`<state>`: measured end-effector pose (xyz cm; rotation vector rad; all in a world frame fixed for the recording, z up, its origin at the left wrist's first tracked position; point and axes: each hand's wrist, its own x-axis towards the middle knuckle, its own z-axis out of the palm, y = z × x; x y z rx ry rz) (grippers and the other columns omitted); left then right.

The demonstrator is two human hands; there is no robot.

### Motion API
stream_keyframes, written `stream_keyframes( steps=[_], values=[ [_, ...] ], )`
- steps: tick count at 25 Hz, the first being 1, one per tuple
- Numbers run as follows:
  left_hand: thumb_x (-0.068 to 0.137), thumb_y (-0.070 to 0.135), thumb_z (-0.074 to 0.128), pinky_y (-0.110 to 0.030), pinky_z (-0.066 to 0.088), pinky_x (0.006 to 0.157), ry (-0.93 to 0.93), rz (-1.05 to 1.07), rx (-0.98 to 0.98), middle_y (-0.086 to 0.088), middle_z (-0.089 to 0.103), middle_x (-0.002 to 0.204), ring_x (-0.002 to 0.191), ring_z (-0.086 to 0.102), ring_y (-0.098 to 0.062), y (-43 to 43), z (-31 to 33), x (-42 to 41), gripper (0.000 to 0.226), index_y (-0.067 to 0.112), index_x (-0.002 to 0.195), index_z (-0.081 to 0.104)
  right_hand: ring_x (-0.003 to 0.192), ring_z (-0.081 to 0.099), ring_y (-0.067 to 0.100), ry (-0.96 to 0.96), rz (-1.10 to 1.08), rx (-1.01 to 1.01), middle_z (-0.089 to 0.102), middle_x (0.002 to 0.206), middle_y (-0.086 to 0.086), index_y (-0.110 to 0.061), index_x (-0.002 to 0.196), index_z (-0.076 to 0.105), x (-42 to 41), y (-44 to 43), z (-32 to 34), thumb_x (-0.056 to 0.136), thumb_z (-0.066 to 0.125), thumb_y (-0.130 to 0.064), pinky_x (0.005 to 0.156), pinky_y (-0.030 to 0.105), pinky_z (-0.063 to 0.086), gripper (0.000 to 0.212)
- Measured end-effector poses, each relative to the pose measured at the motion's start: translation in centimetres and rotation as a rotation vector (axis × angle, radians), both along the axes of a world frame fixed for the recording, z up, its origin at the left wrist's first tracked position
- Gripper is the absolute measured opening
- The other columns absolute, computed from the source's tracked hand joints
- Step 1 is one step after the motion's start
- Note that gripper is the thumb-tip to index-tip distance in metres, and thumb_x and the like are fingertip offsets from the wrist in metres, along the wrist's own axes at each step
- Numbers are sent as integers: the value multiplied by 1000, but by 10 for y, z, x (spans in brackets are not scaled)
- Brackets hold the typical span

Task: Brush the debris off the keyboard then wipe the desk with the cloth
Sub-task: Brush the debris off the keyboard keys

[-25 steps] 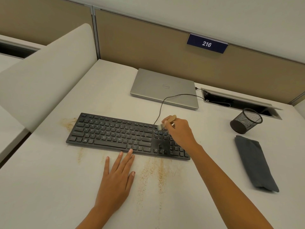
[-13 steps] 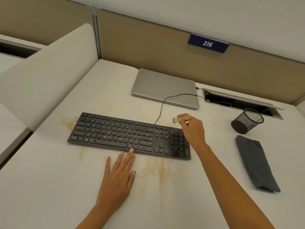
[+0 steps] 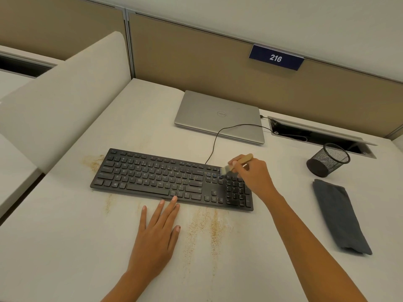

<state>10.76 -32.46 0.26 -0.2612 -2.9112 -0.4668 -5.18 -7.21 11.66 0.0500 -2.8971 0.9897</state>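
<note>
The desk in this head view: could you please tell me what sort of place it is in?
Most likely an office cubicle: tan partition panels rise behind the desk, a number plate reading 216 is fixed to them, and a closed laptop and keyboard lie on it.

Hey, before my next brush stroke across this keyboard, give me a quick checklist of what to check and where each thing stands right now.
1. Grip on brush: ok, right hand holds its handle.
2. Bristles on keys: cannot tell; they sit at the far edge of the keyboard, blurred.
3. Steady keyboard: ok, left hand lies flat, fingertips at its near edge.
4. Keys free of specks: cannot tell, too small.
5. Clean desk: not ok, debris streaks lie in front of the keyboard.
6. Access to cloth: ok, it lies right of the keyboard, untouched.
</note>
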Motion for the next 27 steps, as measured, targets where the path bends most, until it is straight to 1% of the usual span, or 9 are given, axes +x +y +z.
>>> stream_keyframes(
  steps=[3, 5, 9, 10, 14, 16, 21, 24, 27],
  values=[
    [105, 40, 19, -53, 12, 117, -1, -1, 0, 5, 27, 162, 147, 29, -22, 0, -1, 1, 56, 17, 151, 40, 67, 58, 12, 116, -161, 211, 67, 84, -5, -22, 91, 68, -2, 6, 7, 98, 49, -23, 61, 27, 46, 21],
    [105, 40, 19, -53, 12, 118, -1, 1, 1, 5, 27, 162, 147, 29, -22, 0, -1, 1, 56, 17, 151, 40, 66, 59, 12, 115, -173, 67, 68, 88, -4, -22, 94, 70, -3, 5, 9, 98, 50, -23, 59, 27, 50, 20],
    [105, 41, 18, -53, 13, 117, 9, 2, -5, 3, 30, 161, 146, 31, -23, 0, 0, -1, 56, 16, 150, 42, 65, 63, 12, -137, 4, -290, 71, 91, 2, -19, 111, 69, 2, -18, 6, 100, 50, -24, 47, 18, 50, 22],
    [104, 40, 19, -53, 13, 117, 10, 0, -4, 3, 30, 161, 146, 31, -23, 0, 0, 0, 56, 16, 150, 41, 64, 62, 11, -143, 4, -266, 71, 92, 2, -19, 111, 68, 2, -22, 3, 100, 48, -25, 47, 20, 50, 23],
    [102, 38, 26, -54, 14, 117, 9, -4, 8, 4, 28, 161, 147, 29, -22, 1, 1, 0, 55, 16, 150, 40, 59, 52, 10, 87, -152, 124, 63, 76, -2, -15, 94, 69, 4, -28, 2, 101, 44, -28, 55, 25, 38, 29],
    [102, 38, 26, -54, 14, 117, 9, -2, 1, 4, 28, 161, 147, 29, -22, 2, 1, 0, 55, 16, 150, 40, 56, 51, 9, 112, -101, 140, 60, 68, -3, -13, 87, 68, 6, -33, 4, 101, 43, -28, 54, 24, 37, 32],
    [104, 39, 22, -55, 15, 116, 1, 1, -3, 4, 30, 161, 147, 30, -23, 1, 1, 1, 55, 16, 150, 41, 74, 62, 8, 207, -23, 50, 71, 102, -8, -22, 116, 69, 6, -40, -5, 100, 50, -27, 66, 18, 47, 26],
    [105, 40, 18, -55, 15, 116, -1, 0, -5, 3, 30, 161, 147, 30, -23, 2, 2, 0, 56, 16, 151, 40, 55, 53, 4, 234, -98, 4, 71, 83, -5, -15, 97, 73, 10, -35, -6, 98, 51, -24, 53, 16, 43, 24],
    [106, 41, 15, -55, 16, 115, -4, 4, -11, 2, 32, 160, 146, 32, -24, 0, 2, 0, 57, 15, 150, 41, 58, 56, 7, 165, -80, 7, 70, 78, -2, -15, 92, 73, 8, -39, -9, 98, 51, -23, 55, 18, 48, 24]
  ],
)
